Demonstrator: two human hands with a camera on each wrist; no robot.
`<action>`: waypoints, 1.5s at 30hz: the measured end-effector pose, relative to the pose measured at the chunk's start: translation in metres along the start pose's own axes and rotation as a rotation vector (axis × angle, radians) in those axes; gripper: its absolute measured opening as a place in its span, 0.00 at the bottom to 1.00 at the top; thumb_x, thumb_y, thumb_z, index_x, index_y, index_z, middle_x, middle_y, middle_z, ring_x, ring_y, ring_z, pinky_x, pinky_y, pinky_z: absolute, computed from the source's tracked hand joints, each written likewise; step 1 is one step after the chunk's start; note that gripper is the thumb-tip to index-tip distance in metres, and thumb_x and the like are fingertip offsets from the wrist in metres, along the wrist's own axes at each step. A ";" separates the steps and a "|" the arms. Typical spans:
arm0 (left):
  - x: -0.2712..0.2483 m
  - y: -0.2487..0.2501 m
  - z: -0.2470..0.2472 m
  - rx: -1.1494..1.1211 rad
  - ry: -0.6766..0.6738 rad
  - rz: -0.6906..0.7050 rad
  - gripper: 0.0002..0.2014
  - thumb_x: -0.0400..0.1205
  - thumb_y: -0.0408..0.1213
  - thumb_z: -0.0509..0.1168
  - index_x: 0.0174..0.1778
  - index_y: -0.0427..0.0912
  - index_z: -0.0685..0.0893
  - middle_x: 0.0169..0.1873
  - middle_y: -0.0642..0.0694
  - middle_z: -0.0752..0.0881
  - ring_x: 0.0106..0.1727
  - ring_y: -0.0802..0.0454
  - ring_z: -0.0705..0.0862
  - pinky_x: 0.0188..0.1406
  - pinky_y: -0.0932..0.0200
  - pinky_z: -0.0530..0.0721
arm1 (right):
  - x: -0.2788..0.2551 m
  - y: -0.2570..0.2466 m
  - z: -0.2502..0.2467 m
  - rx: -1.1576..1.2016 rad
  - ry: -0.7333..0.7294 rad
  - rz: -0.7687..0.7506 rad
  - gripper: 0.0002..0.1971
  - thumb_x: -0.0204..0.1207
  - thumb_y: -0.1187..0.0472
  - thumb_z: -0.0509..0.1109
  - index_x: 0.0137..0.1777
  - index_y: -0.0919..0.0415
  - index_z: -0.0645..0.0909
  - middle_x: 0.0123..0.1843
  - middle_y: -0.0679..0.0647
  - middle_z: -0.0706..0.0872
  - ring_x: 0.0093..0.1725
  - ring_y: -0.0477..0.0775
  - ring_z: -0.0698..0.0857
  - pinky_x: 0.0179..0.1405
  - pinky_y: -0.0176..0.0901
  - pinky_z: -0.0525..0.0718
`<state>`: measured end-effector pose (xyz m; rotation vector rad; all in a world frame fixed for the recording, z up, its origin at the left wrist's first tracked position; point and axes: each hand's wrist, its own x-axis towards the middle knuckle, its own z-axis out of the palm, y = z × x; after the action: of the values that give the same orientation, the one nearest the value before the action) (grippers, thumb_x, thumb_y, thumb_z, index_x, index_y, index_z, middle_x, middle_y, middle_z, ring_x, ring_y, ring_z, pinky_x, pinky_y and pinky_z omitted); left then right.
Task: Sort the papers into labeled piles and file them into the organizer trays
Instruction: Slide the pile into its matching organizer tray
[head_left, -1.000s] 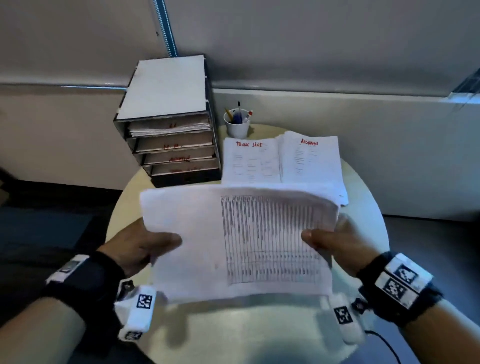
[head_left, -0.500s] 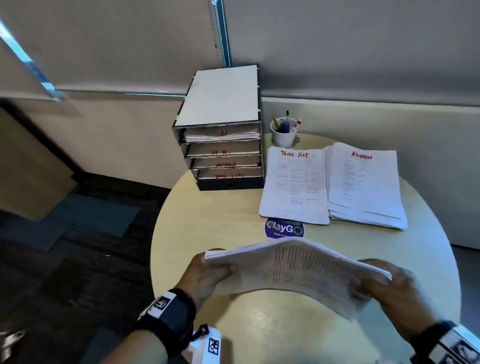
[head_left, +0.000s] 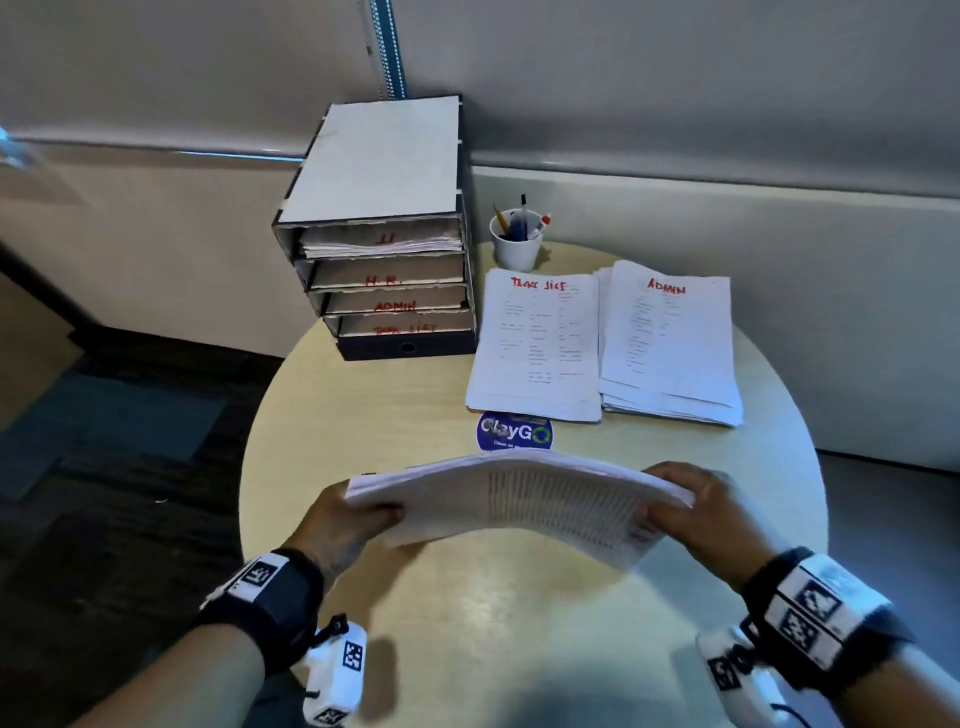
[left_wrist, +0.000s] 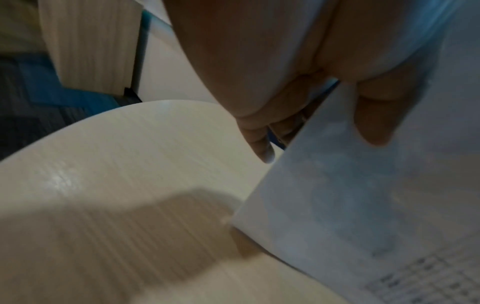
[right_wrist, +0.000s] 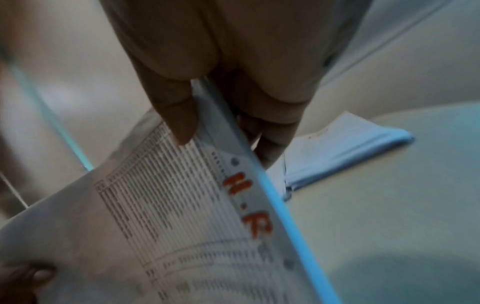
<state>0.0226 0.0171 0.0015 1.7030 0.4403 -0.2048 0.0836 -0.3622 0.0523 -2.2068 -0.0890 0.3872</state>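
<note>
I hold a stack of printed table sheets (head_left: 519, 501) marked "H.R" (right_wrist: 246, 203) in red, flat and bowed above the round table (head_left: 519, 623). My left hand (head_left: 353, 512) grips its left edge (left_wrist: 298, 164), thumb on top. My right hand (head_left: 691, 504) pinches its right edge (right_wrist: 221, 131). The organizer (head_left: 384, 234) stands at the table's back, with trays lettered H.R., ADMIN and TASK LIST, and paper in the top tray. Beside it lie a "TASK LIST" pile (head_left: 535, 343) and an "ADMIN" pile (head_left: 670, 343).
A white cup of pens (head_left: 517, 236) stands right of the organizer. A round blue ClayGo sticker (head_left: 514, 432) sits mid-table just beyond the held stack. A pale wall runs behind the table; dark carpet lies to the left.
The stack has tipped from upright and facing me down to nearly flat and lower over the table. The view has shifted, so organizer and piles now show beyond it.
</note>
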 end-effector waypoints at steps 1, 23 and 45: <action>0.001 0.001 0.004 0.012 0.032 0.002 0.28 0.59 0.43 0.77 0.56 0.37 0.91 0.53 0.41 0.92 0.59 0.40 0.89 0.66 0.38 0.83 | 0.002 0.001 -0.002 -0.054 -0.001 -0.021 0.20 0.65 0.72 0.75 0.41 0.40 0.87 0.37 0.43 0.89 0.38 0.48 0.86 0.38 0.42 0.84; -0.026 0.110 0.067 -0.178 0.068 0.378 0.10 0.74 0.27 0.78 0.50 0.38 0.91 0.49 0.43 0.93 0.50 0.47 0.90 0.53 0.51 0.86 | 0.019 -0.080 0.012 0.563 0.163 -0.220 0.10 0.68 0.72 0.80 0.39 0.55 0.91 0.41 0.49 0.94 0.44 0.51 0.93 0.47 0.46 0.90; 0.033 0.031 -0.025 -0.287 -0.042 -0.089 0.27 0.71 0.48 0.82 0.56 0.31 0.86 0.62 0.33 0.84 0.65 0.33 0.85 0.76 0.41 0.74 | 0.031 -0.042 0.106 0.457 -0.291 0.231 0.12 0.79 0.69 0.71 0.59 0.55 0.85 0.49 0.54 0.93 0.48 0.62 0.91 0.45 0.57 0.90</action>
<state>0.0621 0.0437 0.0219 1.3971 0.4901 -0.2300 0.0832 -0.2499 0.0171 -1.7022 0.0913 0.7751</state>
